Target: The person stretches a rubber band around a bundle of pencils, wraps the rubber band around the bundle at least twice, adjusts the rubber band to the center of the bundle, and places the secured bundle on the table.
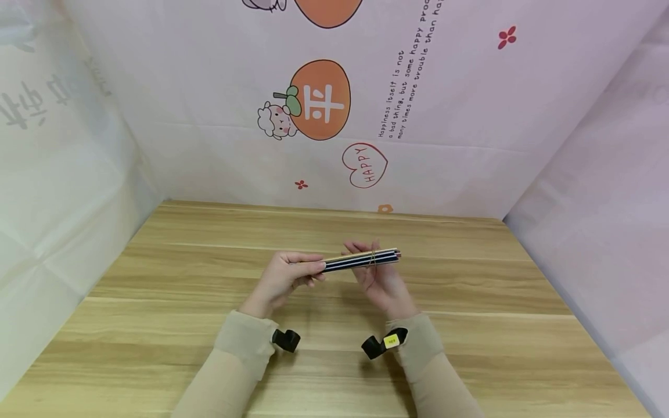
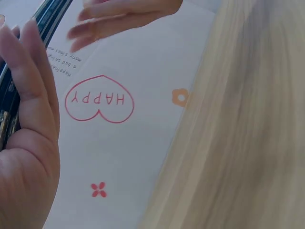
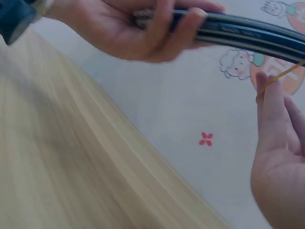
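Note:
A bundle of dark, pale-striped pencils (image 1: 340, 265) is held above the wooden table, nearly level. My left hand (image 1: 284, 277) grips its left end, thumb on top and fingers beneath. Around the right part of the bundle runs a thin rubber band (image 1: 373, 259). My right hand (image 1: 380, 284) is behind and under that end. In the right wrist view, the tan rubber band (image 3: 288, 71) stretches from the pencils to the fingers of my right hand (image 3: 281, 152), which hold it in a loop. A reddish tip shows at the bundle's right end.
The wooden table (image 1: 470, 302) has light, striped grain. White printed cloth (image 1: 444, 116) hangs behind it and on both sides. Black wrist cameras (image 1: 286, 341) sit on both beige sleeves (image 1: 240, 342).

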`<action>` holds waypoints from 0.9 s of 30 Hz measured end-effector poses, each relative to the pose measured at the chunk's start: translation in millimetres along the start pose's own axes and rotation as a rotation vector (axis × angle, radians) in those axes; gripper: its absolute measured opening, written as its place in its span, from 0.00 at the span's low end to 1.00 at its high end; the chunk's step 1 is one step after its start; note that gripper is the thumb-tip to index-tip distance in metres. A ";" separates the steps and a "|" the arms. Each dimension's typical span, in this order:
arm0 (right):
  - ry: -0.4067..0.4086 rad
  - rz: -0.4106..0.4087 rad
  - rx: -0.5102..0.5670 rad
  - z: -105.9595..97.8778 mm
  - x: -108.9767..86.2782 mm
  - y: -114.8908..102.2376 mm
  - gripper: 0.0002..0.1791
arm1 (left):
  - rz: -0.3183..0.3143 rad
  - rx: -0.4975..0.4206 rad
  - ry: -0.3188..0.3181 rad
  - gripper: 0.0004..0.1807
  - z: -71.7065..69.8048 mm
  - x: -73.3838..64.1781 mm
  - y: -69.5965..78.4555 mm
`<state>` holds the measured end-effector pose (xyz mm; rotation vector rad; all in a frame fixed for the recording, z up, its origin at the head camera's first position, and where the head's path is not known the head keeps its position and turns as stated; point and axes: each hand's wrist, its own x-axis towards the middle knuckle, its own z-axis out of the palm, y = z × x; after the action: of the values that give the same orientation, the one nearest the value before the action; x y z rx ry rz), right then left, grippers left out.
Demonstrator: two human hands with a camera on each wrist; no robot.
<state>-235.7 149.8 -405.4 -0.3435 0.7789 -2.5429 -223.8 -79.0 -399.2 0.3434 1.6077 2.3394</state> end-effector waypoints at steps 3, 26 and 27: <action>0.010 -0.017 0.124 1.2 2.0 7.7 0.29 | -0.017 -0.082 0.027 0.09 0.2 1.7 -4.7; 0.160 -0.614 -0.293 1.6 3.5 6.7 0.28 | -0.071 -0.396 0.249 0.07 19.1 8.0 -8.4; 0.168 -0.643 -0.319 1.8 3.0 4.8 0.28 | -0.072 -0.403 0.252 0.08 19.1 7.9 -8.0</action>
<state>-235.9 144.0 -406.4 -0.5614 1.3201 -3.0629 -223.7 -56.9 -399.7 -0.0977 1.1712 2.6525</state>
